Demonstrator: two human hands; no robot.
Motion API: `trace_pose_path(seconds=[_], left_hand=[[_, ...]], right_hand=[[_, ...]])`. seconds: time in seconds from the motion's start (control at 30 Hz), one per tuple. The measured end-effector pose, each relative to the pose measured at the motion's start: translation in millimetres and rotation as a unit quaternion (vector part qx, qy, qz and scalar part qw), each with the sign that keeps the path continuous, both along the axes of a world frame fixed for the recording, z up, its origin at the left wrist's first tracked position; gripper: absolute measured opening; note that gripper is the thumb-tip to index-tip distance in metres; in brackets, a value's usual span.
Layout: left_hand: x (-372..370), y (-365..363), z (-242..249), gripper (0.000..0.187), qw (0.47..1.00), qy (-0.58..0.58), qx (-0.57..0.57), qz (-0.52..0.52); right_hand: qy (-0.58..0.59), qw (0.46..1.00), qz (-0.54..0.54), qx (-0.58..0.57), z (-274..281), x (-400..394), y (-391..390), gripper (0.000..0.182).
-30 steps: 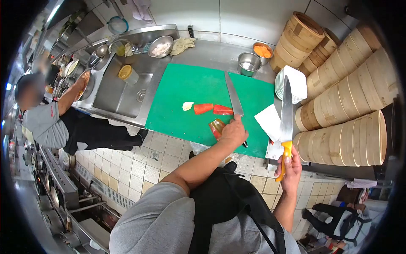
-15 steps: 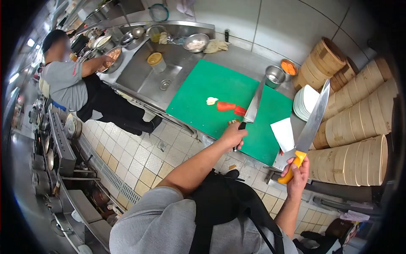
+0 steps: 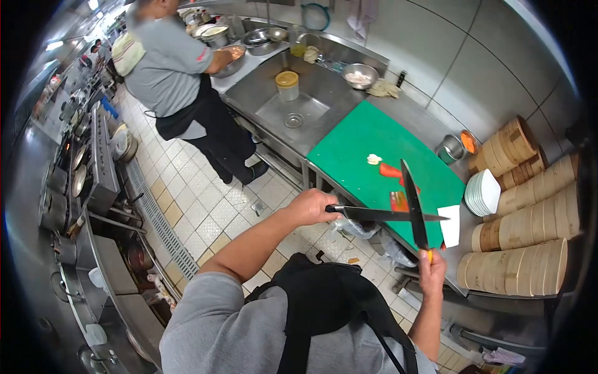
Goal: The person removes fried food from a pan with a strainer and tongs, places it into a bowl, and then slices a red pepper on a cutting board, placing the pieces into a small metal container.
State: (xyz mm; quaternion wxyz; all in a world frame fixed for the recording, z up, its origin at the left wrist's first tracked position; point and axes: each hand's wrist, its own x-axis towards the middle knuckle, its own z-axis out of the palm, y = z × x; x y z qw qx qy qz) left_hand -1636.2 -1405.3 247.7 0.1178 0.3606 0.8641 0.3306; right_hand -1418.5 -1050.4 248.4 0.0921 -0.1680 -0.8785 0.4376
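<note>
Item 1: right hand (image 3: 431,274), lower right of frame, grip clamped on the yellow handle of a long knife (image 3: 413,202), blade pointing up.

Item 2: left hand (image 3: 309,207), mid-frame, grip clamped on the dark handle of a second knife (image 3: 386,215), blade level and pointing right. I see the two blades cross and appear to touch in the air in front of the counter (image 3: 411,112). I judge both knives stiff, fairly heavy, sharp-edged and slick on the steel; the handles are the only safe hold.

Item 3: green cutting board (image 3: 367,143) on the counter, bearing red pepper pieces (image 3: 390,170) and a pale scrap (image 3: 374,159).

Item 4: white plates (image 3: 483,193) and bamboo steamers (image 3: 529,218), right of frame.

Item 5: sink (image 3: 293,109), upper centre.

Item 6: another person (image 3: 174,68), upper left, at the counter's far end.
</note>
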Motion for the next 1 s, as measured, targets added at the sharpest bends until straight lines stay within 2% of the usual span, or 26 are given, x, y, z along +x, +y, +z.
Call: trace_pose_path(seconds=[0.03, 0.07, 0.13, 0.17, 0.23, 0.27, 0.33, 0.37, 0.4, 0.43, 0.47, 0.53, 0.57, 0.6, 0.63, 0.67, 0.73, 0.8, 0.83, 0.87, 0.9, 0.93, 0.97, 1.0], left_hand=[[-3, -10, 4, 0.03, 0.998, 0.04, 0.033, -0.02], [-9, -19, 8, 0.03, 0.998, 0.043, 0.034, -0.015], [-21, -36, 19, 0.027, 0.987, 0.122, 0.088, -0.059], [-24, -46, 36, 0.025, 0.986, 0.123, 0.094, -0.053], [-34, -67, 57, 0.022, 0.974, 0.198, 0.109, -0.023], [-39, -78, 67, 0.021, 0.966, 0.231, 0.119, -0.002], [-48, -97, 80, 0.019, 0.958, 0.262, 0.118, 0.005], [-52, -101, 84, 0.018, 0.951, 0.287, 0.113, 0.008], [-53, -102, 87, 0.018, 0.952, 0.285, 0.114, 0.008], [-55, -102, 90, 0.016, 0.948, 0.301, 0.106, 0.011], [-58, -102, 94, 0.015, 0.942, 0.32, 0.097, 0.015], [-66, -102, 99, 0.015, 0.936, 0.331, 0.123, 0.016], [-68, -104, 102, 0.016, 0.932, 0.348, 0.1, 0.029], [-68, -105, 102, 0.017, 0.928, 0.363, 0.076, 0.044], [-67, -104, 102, 0.019, 0.93, 0.359, 0.062, 0.045], [-65, -102, 99, 0.019, 0.93, 0.358, 0.064, 0.045], [-63, -94, 93, 0.021, 0.938, 0.34, 0.05, -0.037], [-59, -87, 93, 0.02, 0.936, 0.339, 0.083, -0.051], [-59, -85, 95, 0.019, 0.938, 0.332, 0.094, -0.03], [-60, -84, 96, 0.018, 0.94, 0.325, 0.107, -0.004], [-66, -86, 95, 0.016, 0.933, 0.33, 0.141, -0.015], [-68, -87, 95, 0.016, 0.933, 0.331, 0.143, -0.015], [-69, -87, 99, 0.015, 0.933, 0.338, 0.122, -0.017], [-68, -87, 99, 0.015, 0.935, 0.341, 0.101, -0.02]], right_hand=[[0.066, 0.995, 0.022, 0.073, 34, -11, -19, 0.024], [0.13, 0.989, 0.012, 0.063, 47, -19, -33, 0.023], [0.192, 0.967, 0.037, 0.162, 37, -23, -22, 0.025], [0.192, 0.967, 0.039, 0.163, 29, -25, -12, 0.025], [0.051, 0.959, 0.094, 0.262, 19, -28, 3, 0.03], [0.055, 0.958, 0.094, 0.265, 24, -27, -2, 0.03], [-0.066, 0.955, 0.107, 0.27, 36, -27, -9, 0.034], [-0.045, 0.985, 0.099, 0.133, 27, -31, -9, 0.04], [-0.047, 0.985, 0.099, 0.133, 39, -32, -23, 0.04], [-0.056, 0.991, 0.105, -0.06, 52, -33, -40, 0.042], [-0.059, 0.96, 0.108, -0.251, 63, -37, -52, 0.044], [-0.081, 0.947, 0.128, -0.284, 71, -41, -56, 0.04], [-0.024, 0.986, 0.153, 0.057, 78, -44, -55, 0.035], [0.033, 0.906, 0.16, 0.391, 84, -47, -55, 0.032], [0.096, 0.903, 0.16, 0.386, 90, -50, -55, 0.029], [0.096, 0.903, 0.16, 0.387, 90, -54, -56, 0.029], [0.279, 0.904, 0.08, 0.315, 89, -61, -57, 0.029], [0.305, 0.899, 0.08, 0.305, 87, -61, -46, 0.031], [0.146, 0.931, 0.082, 0.324, 80, -59, -38, 0.032], [-0.016, 0.938, 0.084, 0.336, 78, -59, -33, 0.034], [-0.062, 0.907, 0.107, 0.404, 74, -55, -31, 0.036], [-0.061, 0.906, 0.106, 0.405, 71, -50, -32, 0.036], [-0.083, 0.98, 0.105, 0.149, 70, -47, -37, 0.036], [-0.105, 0.982, 0.096, -0.121, 69, -44, -42, 0.037]])
